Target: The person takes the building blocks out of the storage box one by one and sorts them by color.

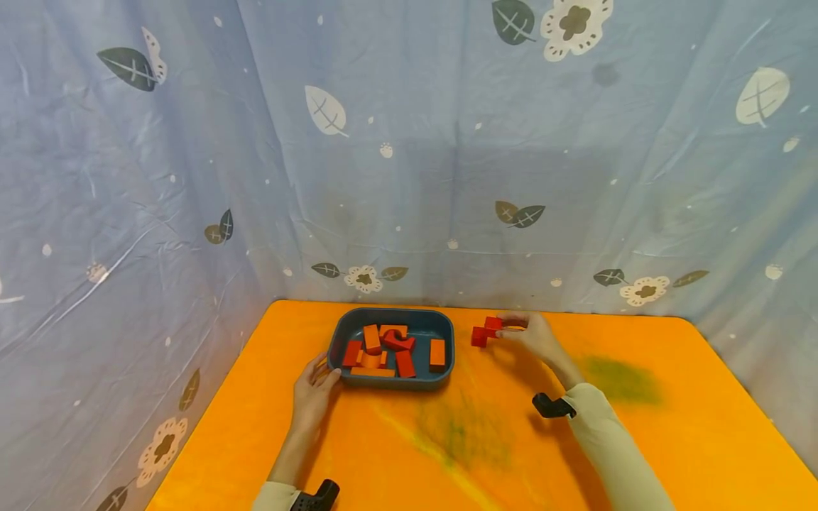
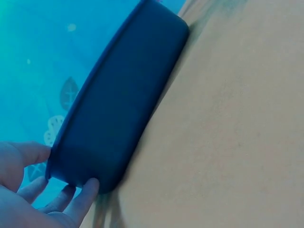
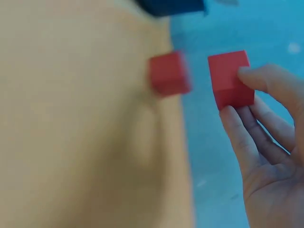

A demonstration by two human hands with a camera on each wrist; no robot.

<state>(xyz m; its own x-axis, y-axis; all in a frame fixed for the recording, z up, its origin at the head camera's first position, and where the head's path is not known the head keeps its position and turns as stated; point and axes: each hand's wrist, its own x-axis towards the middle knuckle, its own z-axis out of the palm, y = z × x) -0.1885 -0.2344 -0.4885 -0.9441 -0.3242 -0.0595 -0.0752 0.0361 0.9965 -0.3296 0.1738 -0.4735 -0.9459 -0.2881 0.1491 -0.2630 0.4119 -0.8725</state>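
At the left end of a blue tray point(image 1: 396, 384), my left hand point(image 1: 311, 397) rests against the outer corner, its fingers spread and extended. In the left wrist view, those fingertips touch the tray's wall point(image 2: 114, 95) and rim. My right hand point(image 1: 530, 337) pinches a red block point(image 3: 230, 78) between thumb and fingertips, right of the tray. The block appears raised off the table in the right wrist view. Another red block point(image 1: 478, 337) is close beside it on the tray side, apart from my fingers. Inside the tray lie several orange blocks point(image 1: 437, 353) and red blocks point(image 1: 405, 363).
The orange-yellow table point(image 1: 396, 454) has greenish smudges in front of the tray and on the right. A blue patterned curtain point(image 1: 409, 177) hangs behind the table and along its left side. The tray stands near the table's back edge.
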